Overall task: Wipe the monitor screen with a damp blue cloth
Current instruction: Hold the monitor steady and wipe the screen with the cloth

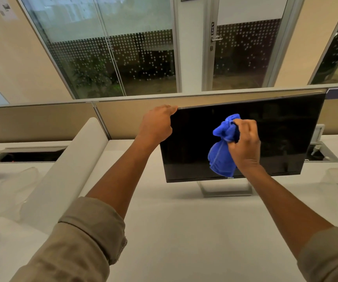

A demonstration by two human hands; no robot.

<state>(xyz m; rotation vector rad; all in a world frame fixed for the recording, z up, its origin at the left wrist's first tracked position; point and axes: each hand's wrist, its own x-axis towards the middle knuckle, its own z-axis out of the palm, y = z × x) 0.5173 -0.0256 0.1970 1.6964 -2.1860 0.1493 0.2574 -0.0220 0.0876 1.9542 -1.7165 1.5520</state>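
My left hand [156,124] is clamped on the top-left corner of the monitor [282,137], fingers hooked over the upper edge, thumb side down the left edge. My right hand [244,142] is clenched round a blue cloth [221,151], bunched, w/ one wad sticking up above my knuckles and a longer tail hanging below my palm toward the bottom bezel. Cloth sits in front of the screen approx. centre, left of my right hand; whether it actually presses the glass I cannot tell from this angle. Screen is dark, tilted back, logo on the bottom bezel just under the cloth tail. Monitor stand [226,189], silver, open-frame, rests on the white desk [184,241] below my right wrist. Both sleeves [86,239] rolled to the forearm, beige. Left of my left arm: a white divider [68,169] running away from me, and beyond it a clear plastic piece [15,192] lying on the next desk. Right of my right hand, past the monitor edge, an open cable hatch [322,153] in the desk. Beyond the monitor: beige partition [135,117], then glass panels and a door [243,43] marked PUSH.
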